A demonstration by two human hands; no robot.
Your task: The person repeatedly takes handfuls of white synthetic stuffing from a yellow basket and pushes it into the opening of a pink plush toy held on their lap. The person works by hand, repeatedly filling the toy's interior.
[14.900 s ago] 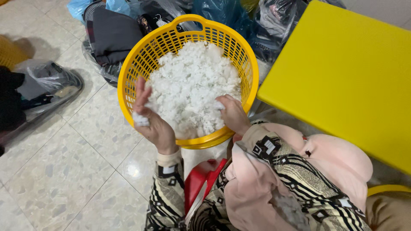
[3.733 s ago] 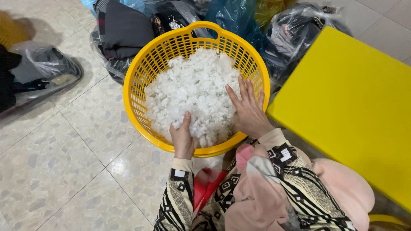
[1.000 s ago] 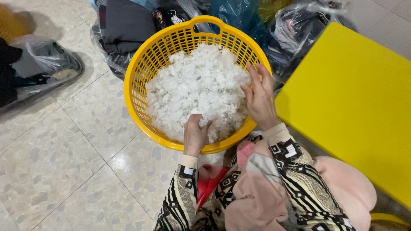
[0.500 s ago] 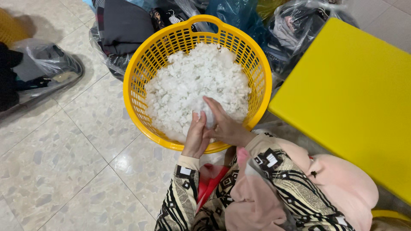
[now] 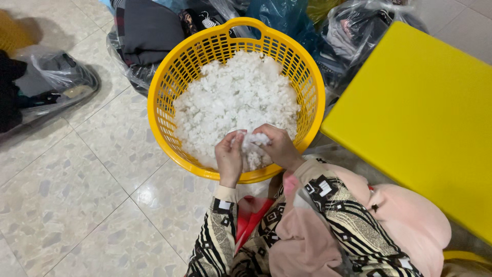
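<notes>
Your left hand [image 5: 229, 156] and right hand [image 5: 277, 146] meet over the near part of the yellow plastic basket [image 5: 164, 102], just inside its near rim. Both hands are closed, fingers curled, on one clump of white fluffy fibre [image 5: 254, 139]; the clump sits between the two sets of fingertips, with the left hand gripping its left side and the right hand its right side. You cannot tell from this view how tightly either hand pinches. The clump is just above the mass of white fibre filling [image 5: 236, 97] that occupies most of the basket, piled from the far wall, under the handle cut-out, down to the near wall. The basket stands on a pale speckled tiled floor [image 5: 77, 205]. Your patterned black-and-cream sleeves [image 5: 218, 236] run from the bottom edge up to the basket's near rim. A yellow table [image 5: 420, 113] stands just beside the basket on its right. Beyond the basket's far rim lie dark folded garments [image 5: 146, 31] and clear and blue plastic bags [image 5: 287, 15]. Another clear bag [image 5: 56, 82] lies on the floor, well apart, near the left edge.
</notes>
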